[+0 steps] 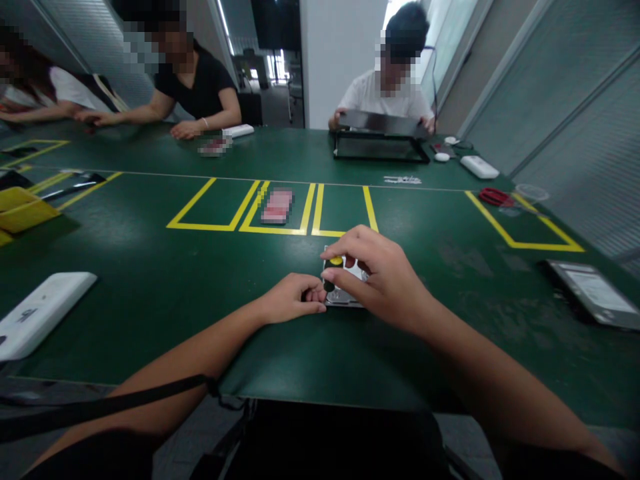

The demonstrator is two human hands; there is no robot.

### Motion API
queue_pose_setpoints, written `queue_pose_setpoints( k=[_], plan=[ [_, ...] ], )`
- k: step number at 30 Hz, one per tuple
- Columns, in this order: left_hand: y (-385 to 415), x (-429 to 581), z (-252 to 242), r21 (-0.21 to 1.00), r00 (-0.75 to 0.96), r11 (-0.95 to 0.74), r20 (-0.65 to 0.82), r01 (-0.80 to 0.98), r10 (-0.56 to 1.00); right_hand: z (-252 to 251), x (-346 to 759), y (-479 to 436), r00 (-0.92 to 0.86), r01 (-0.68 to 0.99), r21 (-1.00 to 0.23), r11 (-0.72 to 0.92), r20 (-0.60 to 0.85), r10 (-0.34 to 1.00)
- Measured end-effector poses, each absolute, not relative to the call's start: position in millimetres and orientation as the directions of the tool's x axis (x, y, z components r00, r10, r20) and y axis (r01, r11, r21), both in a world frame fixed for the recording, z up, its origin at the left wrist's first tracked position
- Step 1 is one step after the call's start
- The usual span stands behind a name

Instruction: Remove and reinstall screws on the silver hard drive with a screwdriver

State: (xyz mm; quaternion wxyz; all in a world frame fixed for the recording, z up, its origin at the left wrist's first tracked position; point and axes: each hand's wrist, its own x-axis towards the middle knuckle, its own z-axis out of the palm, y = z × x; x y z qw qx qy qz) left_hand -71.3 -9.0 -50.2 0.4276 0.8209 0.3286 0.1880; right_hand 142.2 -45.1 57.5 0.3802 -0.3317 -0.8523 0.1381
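Note:
A silver hard drive [344,297] lies flat on the green table in front of me, partly covered by my hands. My right hand [385,277] is closed around a short screwdriver [330,275] with a black and yellow handle, held upright over the drive's left part. The screwdriver's tip is hidden, so I cannot tell whether it sits in a screw. At the drive's left edge, my left hand [293,298] has its fingers curled and its thumb against the drive, gripping it.
Another drive-like metal unit [595,293] lies at the right. A white box-shaped device [47,313] is at the left, near a yellow pouch [27,210]. Yellow tape outlines [273,231] mark the table. Across it, a person holds a dark panel [383,121] above a black frame [381,159].

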Motion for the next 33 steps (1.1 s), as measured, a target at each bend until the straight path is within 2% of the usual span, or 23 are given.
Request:
queue_pose_setpoints(
  k=[24, 33],
  plan=[
    [-8.9, -71.8, -52.3, 0.829, 0.712, -0.422, 0.041, 0.366, 0.701, 60.8, 143.7, -48.5, -0.506, 0.429, -0.455, 0.78, 0.594, 0.625],
    [-8.6, -71.3, -50.6, 0.823, 0.716, -0.419, 0.022, 0.383, 0.698, 58.0, 142.3, -44.9, -0.483, 0.427, -0.494, 0.758, 0.583, 0.653]
  ],
)
